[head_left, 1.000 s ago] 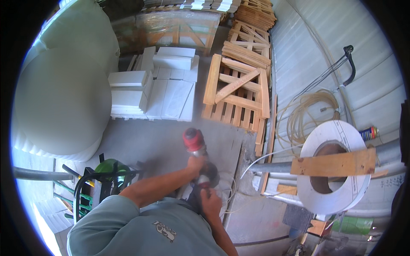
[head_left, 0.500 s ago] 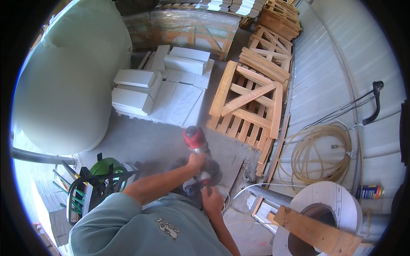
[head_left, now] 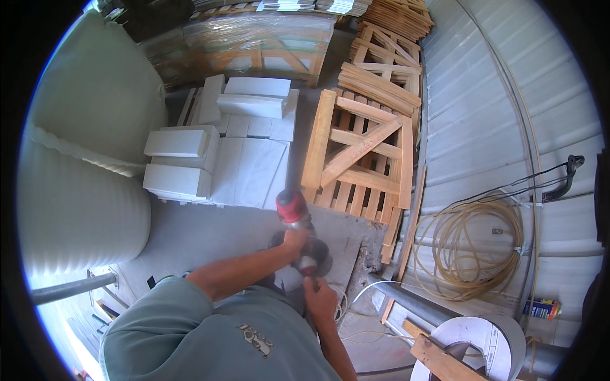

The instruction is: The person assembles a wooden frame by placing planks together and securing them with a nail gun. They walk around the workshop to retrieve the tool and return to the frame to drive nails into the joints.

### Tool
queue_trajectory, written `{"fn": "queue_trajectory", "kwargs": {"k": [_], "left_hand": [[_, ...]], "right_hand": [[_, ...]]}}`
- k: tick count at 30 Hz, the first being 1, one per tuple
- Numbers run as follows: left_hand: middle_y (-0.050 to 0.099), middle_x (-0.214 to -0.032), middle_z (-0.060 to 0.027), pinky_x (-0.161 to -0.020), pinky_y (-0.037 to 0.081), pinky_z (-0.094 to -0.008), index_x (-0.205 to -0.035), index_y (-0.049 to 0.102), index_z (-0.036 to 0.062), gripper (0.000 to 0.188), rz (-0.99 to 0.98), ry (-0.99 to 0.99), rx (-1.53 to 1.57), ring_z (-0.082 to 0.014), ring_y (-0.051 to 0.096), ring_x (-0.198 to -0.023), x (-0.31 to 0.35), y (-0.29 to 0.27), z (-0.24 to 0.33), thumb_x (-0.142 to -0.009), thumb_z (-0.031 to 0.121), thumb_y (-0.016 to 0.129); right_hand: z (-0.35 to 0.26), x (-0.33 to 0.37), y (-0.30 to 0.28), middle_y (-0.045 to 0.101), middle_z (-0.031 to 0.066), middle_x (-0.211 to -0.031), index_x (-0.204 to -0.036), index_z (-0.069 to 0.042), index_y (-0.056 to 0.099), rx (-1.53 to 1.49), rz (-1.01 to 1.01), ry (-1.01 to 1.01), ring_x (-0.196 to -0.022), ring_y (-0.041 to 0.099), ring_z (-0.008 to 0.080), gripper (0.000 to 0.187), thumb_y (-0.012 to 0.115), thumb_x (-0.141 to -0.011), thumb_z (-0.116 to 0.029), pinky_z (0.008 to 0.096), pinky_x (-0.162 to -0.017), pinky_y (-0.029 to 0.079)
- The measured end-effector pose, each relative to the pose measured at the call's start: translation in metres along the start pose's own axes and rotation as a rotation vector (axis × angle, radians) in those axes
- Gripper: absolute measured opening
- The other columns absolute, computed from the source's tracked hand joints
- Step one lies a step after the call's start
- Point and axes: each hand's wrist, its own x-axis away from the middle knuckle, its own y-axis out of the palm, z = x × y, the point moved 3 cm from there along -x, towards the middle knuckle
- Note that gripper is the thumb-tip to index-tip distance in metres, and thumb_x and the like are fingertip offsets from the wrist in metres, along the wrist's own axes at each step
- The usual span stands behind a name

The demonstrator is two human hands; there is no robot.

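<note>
Both hands are closed on a power tool [head_left: 291,208] with a red rounded end, a metal collar and darker parts closer to my body. Its exact kind does not show. My left hand [head_left: 295,241] grips just behind the collar, arm reaching across from the left. My right hand [head_left: 320,301] wraps around the rear end, near my shirt. A whitish haze blurs the floor around the tool, and its working face is hidden.
Ahead, white slabs and blocks [head_left: 248,168] are stacked low. Wooden crate frames [head_left: 362,152] lie right of them. Big pale foam rolls [head_left: 82,203] stand left. A coiled hose [head_left: 470,247] lies by the right wall, above a white roll [head_left: 508,346] with a plank across it.
The view has shifted, so the slabs sit further left and lower. The black rack and green coil at lower left are now mostly out of sight. Both hands keep their grip on the tool.
</note>
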Motion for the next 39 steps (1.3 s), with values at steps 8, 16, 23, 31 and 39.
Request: {"fn": "queue_trajectory", "kwargs": {"k": [8, 16, 23, 31, 39], "left_hand": [[0.059, -0.063, -0.0153, -0.046, 0.051, -0.0439, -0.077, 0.056, -0.0031, 0.019, -0.036, -0.031, 0.032, -0.0290, 0.060, -0.051, -0.015, 0.006, 0.029, -0.085, 0.013, 0.063], [0.059, -0.064, -0.0152, -0.047, 0.050, -0.0440, -0.080, 0.057, -0.0023, 0.018, -0.081, -0.091, 0.105, -0.0295, 0.061, -0.053, -0.029, 0.006, 0.035, -0.085, 0.015, 0.062], [0.059, -0.064, -0.0143, -0.045, 0.050, -0.0411, -0.082, 0.058, -0.0035, 0.019, 0.029, 0.004, 0.024, -0.0265, 0.060, -0.051, -0.028, 0.017, 0.049, -0.085, 0.014, 0.062], [0.057, -0.063, -0.0114, -0.043, 0.049, -0.0381, -0.080, 0.057, -0.0045, 0.022, 0.084, 0.114, 0.012, -0.0231, 0.058, -0.049, -0.032, 0.043, 0.024, -0.084, 0.016, 0.064], [0.064, -0.092, -0.0284, -0.074, 0.050, -0.0489, -0.102, 0.053, -0.0069, 0.042, 0.288, 0.548, -0.661, -0.0458, 0.064, -0.087, -0.022, 0.098, -0.038, -0.084, 0.030, 0.061]], "right_hand": [[-0.027, -0.028, 0.005, 0.066, 0.0241, -0.078, -0.091, -0.001, 0.065, 0.127, 0.015, -0.041, -0.077, 0.064, 0.0438, 0.042, 0.059, -0.088, -0.042, 0.0504, -0.070, 0.048], [-0.037, -0.045, 0.002, 0.064, 0.0292, -0.079, -0.090, 0.001, 0.066, 0.260, -0.033, -0.078, -0.077, 0.063, 0.0480, 0.051, 0.051, -0.092, -0.048, 0.0549, -0.072, 0.047], [-0.016, -0.071, 0.014, 0.065, 0.0244, -0.075, -0.085, -0.002, 0.065, 0.175, 0.021, -0.145, -0.072, 0.063, 0.0450, 0.050, 0.049, -0.095, -0.048, 0.0540, -0.066, 0.047], [0.018, -0.097, -0.017, 0.065, 0.0262, -0.087, -0.097, -0.005, 0.068, 0.045, -0.244, -0.095, -0.088, 0.061, 0.0474, 0.047, 0.047, -0.094, -0.047, 0.0498, -0.075, 0.047], [0.070, -0.224, -0.013, 0.068, 0.0136, -0.101, -0.111, 0.001, 0.062, -0.343, -0.320, -0.137, -0.096, 0.065, 0.0241, 0.049, 0.067, -0.086, -0.042, 0.0376, -0.083, 0.049]]}}
